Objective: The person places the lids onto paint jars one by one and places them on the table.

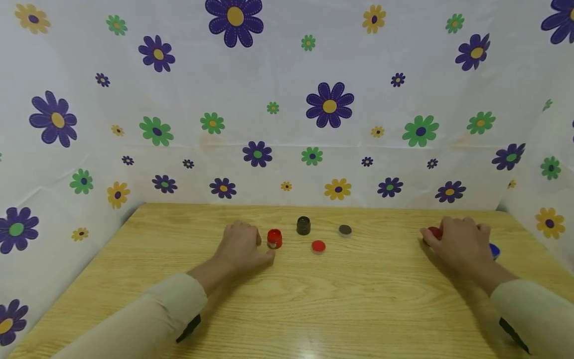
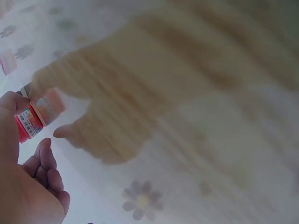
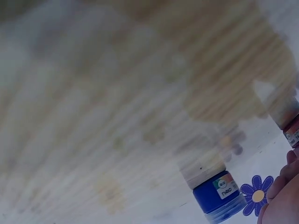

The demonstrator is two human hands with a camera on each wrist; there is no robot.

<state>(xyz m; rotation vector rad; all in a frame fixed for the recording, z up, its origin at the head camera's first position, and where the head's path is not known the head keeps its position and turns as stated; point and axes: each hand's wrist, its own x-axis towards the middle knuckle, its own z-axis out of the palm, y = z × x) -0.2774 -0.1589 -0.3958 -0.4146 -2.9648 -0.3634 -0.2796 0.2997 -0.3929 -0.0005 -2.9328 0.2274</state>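
- The left hand (image 1: 242, 245) lies on the wooden desk (image 1: 287, 309) a little left of the frame's middle in the head view, palm down and knuckles up, a pale sleeve (image 1: 148, 319) trailing toward the lower left corner.
- Its fingers are loosely curled and its fingertips sit right beside a small red paint pot (image 1: 274, 239); in the left wrist view the thumb lies against the labelled side of that pot (image 2: 29, 122) at the left edge, so the hand seems to hold it lightly between thumb and fingers, though blur hides how firmly.
- Just right of the red pot, slightly higher in the frame, a dark brown pot (image 1: 303, 225) stands upright and apart from both hands.
- Below and right of it a red lid (image 1: 318, 246) lies flat on the desk.
- Further right, a brown lid (image 1: 345, 230) lies flat, well apart from either hand.
- The right hand (image 1: 457, 242) rests on the desk at the right of the frame, fingers curled over a second red pot (image 1: 434, 232) that peeks out at its left side; whether it truly grips that pot cannot be told.
- A blue pot (image 1: 494, 250) shows just behind the right edge of that hand; the right wrist view shows it (image 3: 217, 195) at the lower right, standing upright beside the hand.
- A white cloth with purple, green and yellow flowers (image 1: 329, 104) fills the upper frame behind the desk.
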